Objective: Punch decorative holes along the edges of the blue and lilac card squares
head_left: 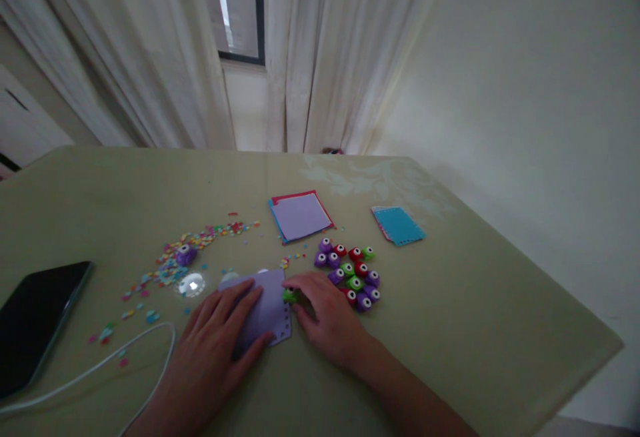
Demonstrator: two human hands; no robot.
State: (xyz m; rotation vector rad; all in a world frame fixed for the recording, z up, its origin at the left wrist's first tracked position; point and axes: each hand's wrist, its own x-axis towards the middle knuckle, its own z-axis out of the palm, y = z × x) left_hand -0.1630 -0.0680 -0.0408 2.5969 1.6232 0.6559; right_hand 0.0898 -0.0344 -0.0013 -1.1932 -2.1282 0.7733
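A light purple paper square [267,303] lies in front of me, with small holes along its right edge. My left hand [220,330] rests on it, fingers spread, pressing it to the table. At the paper's right edge, my right hand [325,317] pinches a small green hole punch [289,296] between thumb and fingers. The hand partly covers the punch. Just beyond my right hand sits a cluster of similar punches in purple, red and green [355,282], each with a white eye-like disc. A lone purple punch [186,255] stands among paper bits on the left.
Colourful punched paper bits [200,240] are scattered at left. A stack of coloured paper squares [301,215] lies behind, and a blue-topped stack [399,225] sits farther right. A dark phone or tablet [43,320] and a white cable [125,343] occupy the table's left side.
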